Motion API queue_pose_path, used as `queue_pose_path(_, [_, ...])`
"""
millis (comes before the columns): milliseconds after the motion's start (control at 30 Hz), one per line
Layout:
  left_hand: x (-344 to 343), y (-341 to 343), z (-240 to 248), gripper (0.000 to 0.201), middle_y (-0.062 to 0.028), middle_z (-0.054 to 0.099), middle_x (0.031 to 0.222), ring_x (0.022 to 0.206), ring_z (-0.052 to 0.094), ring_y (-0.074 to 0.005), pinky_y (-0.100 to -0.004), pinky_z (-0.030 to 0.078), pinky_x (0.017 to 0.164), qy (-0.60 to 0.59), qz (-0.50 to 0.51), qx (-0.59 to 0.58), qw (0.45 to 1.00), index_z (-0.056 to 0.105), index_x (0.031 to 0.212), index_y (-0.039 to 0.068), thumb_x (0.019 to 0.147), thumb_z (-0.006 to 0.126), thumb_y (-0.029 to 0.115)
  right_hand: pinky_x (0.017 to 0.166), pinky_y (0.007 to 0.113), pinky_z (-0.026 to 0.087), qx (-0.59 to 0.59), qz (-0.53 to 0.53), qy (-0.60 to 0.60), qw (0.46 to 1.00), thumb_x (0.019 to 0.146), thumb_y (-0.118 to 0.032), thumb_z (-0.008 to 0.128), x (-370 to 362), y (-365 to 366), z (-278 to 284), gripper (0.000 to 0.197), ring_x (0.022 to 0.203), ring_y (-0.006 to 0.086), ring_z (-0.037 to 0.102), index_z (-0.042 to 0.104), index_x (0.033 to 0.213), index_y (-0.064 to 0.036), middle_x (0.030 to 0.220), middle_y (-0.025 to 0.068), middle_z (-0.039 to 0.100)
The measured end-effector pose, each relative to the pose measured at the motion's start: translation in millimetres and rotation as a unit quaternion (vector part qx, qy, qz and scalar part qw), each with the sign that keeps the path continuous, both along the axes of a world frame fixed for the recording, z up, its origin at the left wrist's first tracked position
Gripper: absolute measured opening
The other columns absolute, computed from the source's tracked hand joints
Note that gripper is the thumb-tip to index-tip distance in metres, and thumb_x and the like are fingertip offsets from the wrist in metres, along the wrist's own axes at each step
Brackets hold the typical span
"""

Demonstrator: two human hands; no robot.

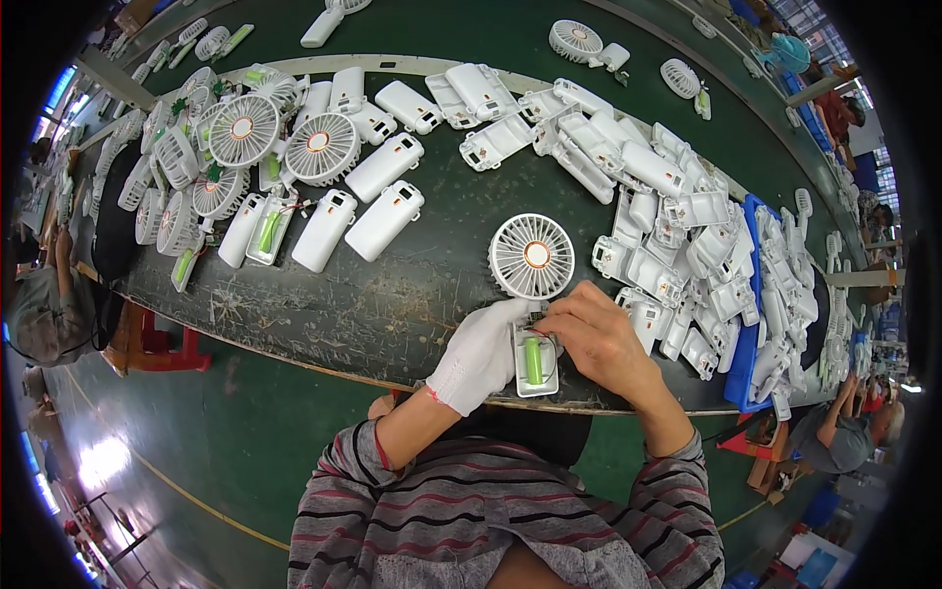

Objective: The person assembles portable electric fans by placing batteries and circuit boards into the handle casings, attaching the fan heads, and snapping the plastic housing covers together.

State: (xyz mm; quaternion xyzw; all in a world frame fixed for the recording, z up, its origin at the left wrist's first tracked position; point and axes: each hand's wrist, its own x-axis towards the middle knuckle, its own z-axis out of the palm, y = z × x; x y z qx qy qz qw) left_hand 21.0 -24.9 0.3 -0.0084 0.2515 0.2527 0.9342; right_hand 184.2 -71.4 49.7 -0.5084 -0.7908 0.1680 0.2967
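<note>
A small white handheld fan lies at the table's near edge in front of me, its round grille [532, 257] with an orange-ringed centre pointing away from me. Its handle shell [537, 389] lies open, and a green battery cell [534, 360] shows inside. My left hand [479, 355], in a white knitted glove, is closed on the left side of the handle by its neck. My bare right hand [605, 341] pinches at the top of the handle, just below the grille, beside thin reddish wires [546, 335]. Whatever sits between its fingertips is hidden.
Several white fans [243, 131] with green batteries are heaped at the left. Loose handle covers [384, 220] lie beside them. A large pile of white shells [653, 169] fills the right, against a blue bin [750, 324] of more parts. Beyond runs a green conveyor [510, 34] carrying fans.
</note>
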Motion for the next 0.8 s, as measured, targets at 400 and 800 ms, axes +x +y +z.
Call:
queue_pose_path(400, [-3,-1,2,0.029,-0.0157,0.057,0.104,0.092,0.062,-0.0251,-0.0359,0.052,0.081,0.067,-0.091,0.152,0.982,0.047,0.116,-0.011,0.09,0.046,0.004,0.061,0.017,0.044,-0.375,-0.142,0.332,0.854,0.081,-0.003,0.065,13,1,-19,0.007,0.067,0.0035,0.054,0.06,0.085,0.0008,0.076,-0.0004,0.06])
queue_pose_path(800, [4,-9,4,0.022,-0.0068,0.058,0.097,0.083,0.058,-0.0121,-0.0279,0.049,0.071,0.116,-0.044,0.193,0.973,0.053,0.108,-0.006,0.091,0.048,0.007,0.049,0.019,0.034,-0.383,-0.129,0.315,0.859,0.08,-0.006,0.066,15,6,-30,0.01,0.056,0.0016,0.042,0.057,0.077,-0.0021,0.065,-0.004,0.054])
